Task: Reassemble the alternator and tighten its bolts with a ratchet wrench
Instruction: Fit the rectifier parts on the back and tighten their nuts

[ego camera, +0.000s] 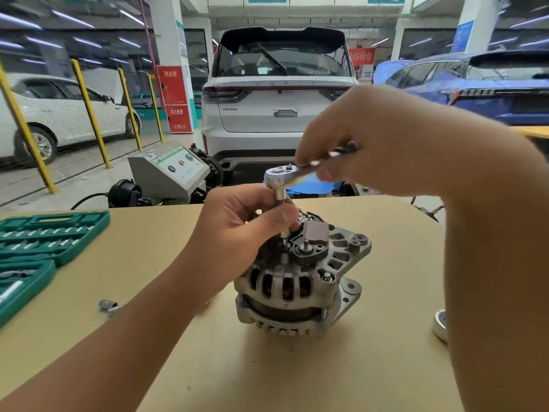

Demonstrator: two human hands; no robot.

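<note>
Both hands engaged: left hand (237, 221) pinches the extension (280, 200); right hand (365, 144) holds the ratchet wrench (285, 173); a tilted socket may slip off the alternator (300, 281) bolt.

white car (279, 96) sitting beyond table (297, 367) | blue car (475, 87) standing right of white car | grey machine (169, 171) sitting left of white car | yellow posts (89, 111) standing further left

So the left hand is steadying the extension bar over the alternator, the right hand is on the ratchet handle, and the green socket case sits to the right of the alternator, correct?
Not quite. The head view shows the green socket case to the left of the alternator, at the table's left edge. The rest holds: the left hand pinches the extension bar, and the right hand grips the ratchet handle.
</note>
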